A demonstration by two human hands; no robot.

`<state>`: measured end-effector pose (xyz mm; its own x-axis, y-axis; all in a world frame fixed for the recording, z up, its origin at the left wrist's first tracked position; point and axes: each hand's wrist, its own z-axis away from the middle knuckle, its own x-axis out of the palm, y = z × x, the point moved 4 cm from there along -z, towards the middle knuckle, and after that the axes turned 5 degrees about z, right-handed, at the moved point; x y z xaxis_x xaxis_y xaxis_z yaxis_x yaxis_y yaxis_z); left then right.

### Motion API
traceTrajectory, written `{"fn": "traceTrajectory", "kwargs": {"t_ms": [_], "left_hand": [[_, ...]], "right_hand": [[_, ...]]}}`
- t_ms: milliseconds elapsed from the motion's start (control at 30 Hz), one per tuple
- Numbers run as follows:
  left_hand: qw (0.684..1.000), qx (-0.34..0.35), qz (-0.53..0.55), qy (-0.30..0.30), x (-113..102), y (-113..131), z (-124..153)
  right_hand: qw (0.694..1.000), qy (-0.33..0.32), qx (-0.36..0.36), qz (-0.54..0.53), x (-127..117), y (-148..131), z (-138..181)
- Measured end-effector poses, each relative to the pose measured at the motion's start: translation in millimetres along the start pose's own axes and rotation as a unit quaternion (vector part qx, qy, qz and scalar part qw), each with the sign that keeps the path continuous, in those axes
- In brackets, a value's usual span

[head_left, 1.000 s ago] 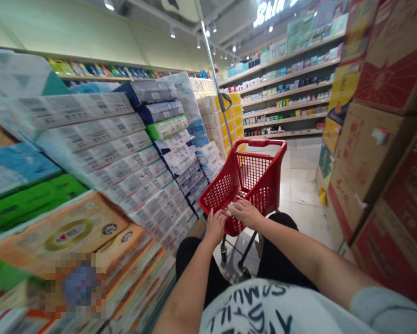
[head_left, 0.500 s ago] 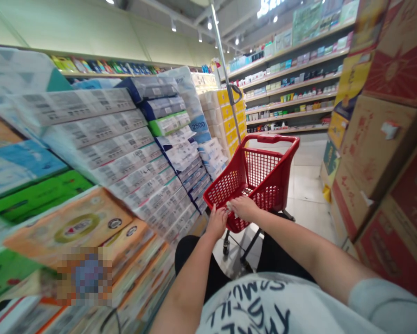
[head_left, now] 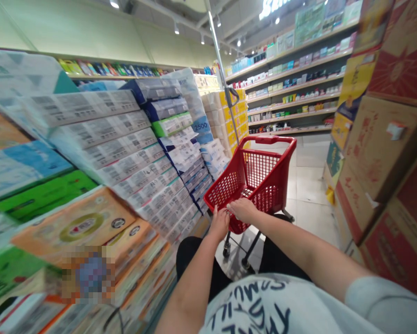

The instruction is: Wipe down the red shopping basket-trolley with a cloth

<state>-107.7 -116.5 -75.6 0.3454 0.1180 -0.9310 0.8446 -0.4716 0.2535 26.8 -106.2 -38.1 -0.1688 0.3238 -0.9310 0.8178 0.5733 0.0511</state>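
Observation:
A red plastic shopping cart (head_left: 282,178) stands on wheels right in front of me, its mesh basket bare on the parts of the floor that show. My left hand (head_left: 220,223) is closed at the near edge of the basket, with the thumb up beside the rim. Just to its right, my right hand (head_left: 242,209) curls over the same edge, knuckles up. The two hands almost touch. Both hide the piece of rim beneath them. The cart's handle bar (head_left: 269,139) is at the far end, away from my hands.
Stacked tissue packs (head_left: 118,134) line the left side, with orange packs (head_left: 79,225) nearest me. Cardboard cartons (head_left: 375,144) are piled on the right. A metal pole (head_left: 219,51) rises behind the cart. Shelves of small goods (head_left: 291,83) span the back, beyond a pale tiled floor (head_left: 307,185).
The view has shifted slightly, so the stacks and cartons sit a little farther right. Both hands stay at the cart's near edge.

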Motion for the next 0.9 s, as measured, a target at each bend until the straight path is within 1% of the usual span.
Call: {"fn": "traceTrajectory", "kwargs": {"t_ms": [67,100,133,233,267,300,333,433,467,500,533,633,667,700,733,833,867,900], "left_hand": [[1.0,0.013,0.001,0.005,2.1,0.2,0.7],[1.0,0.014,0.001,0.007,3.1,0.2,0.8],[1.0,0.012,0.002,0.008,3.8,0.2,0.7],[1.0,-0.001,0.002,0.003,4.1,1.3,-0.4],[1.0,-0.003,0.001,-0.001,3.9,2.3,-0.7],[1.0,-0.006,0.002,-0.004,3.6,3.3,-0.8],[1.0,-0.008,0.005,-0.008,3.5,4.4,-0.6],[0.999,-0.032,0.023,-0.009,3.5,6.3,1.0],[0.999,-0.038,0.032,-0.008,3.5,7.2,1.7],[0.998,-0.038,0.039,-0.009,3.5,8.6,2.1],[0.998,-0.035,0.045,-0.011,3.5,10.3,2.4],[0.999,-0.019,0.045,-0.019,3.0,14.3,2.5],[0.999,-0.026,0.044,-0.013,2.5,13.8,2.7],[0.999,-0.026,0.042,-0.011,2.5,13.6,3.0],[0.999,-0.023,0.041,-0.008,2.7,13.5,3.4],[0.999,-0.017,0.04,0.004,3.6,12.6,4.4],[0.999,-0.018,0.039,0.006,4.0,12.3,4.4],[0.999,-0.019,0.036,0.004,4.6,12.1,4.0]], "right_hand": [[0.998,0.06,-0.012,-0.011,0.7,-1.6,6.3],[0.997,0.078,-0.009,-0.014,1.4,-1.8,8.1],[0.997,0.079,0.002,-0.014,2.4,-1.5,8.0],[0.999,0.016,0.042,0.001,6.5,-0.8,1.8],[0.999,0.002,0.047,0.004,7.6,-1.6,0.9],[0.999,0.001,0.044,0.006,8.6,-3.2,1.8],[0.999,0.013,0.035,0.005,9.5,-5.3,4.6],[0.996,0.092,-0.004,-0.004,10.5,-9.8,19.0],[0.995,0.104,-0.007,-0.005,10.4,-9.1,21.7],[0.995,0.097,-0.006,-0.004,10.2,-7.7,21.7],[0.997,0.072,-0.004,0.002,10.0,-6.3,18.8],[0.999,-0.036,0.014,0.025,9.8,-3.5,3.2],[0.999,-0.042,0.011,0.027,8.8,-4.5,-0.1],[0.999,-0.038,0.009,0.027,8.7,-5.7,-1.0],[0.999,-0.02,0.005,0.026,8.7,-7.3,0.7],[0.997,0.071,-0.021,0.017,9.1,-11.5,14.3],[0.996,0.086,-0.028,0.017,9.1,-12.0,17.6],[0.996,0.08,-0.031,0.019,9.5,-11.9,18.5]]}}
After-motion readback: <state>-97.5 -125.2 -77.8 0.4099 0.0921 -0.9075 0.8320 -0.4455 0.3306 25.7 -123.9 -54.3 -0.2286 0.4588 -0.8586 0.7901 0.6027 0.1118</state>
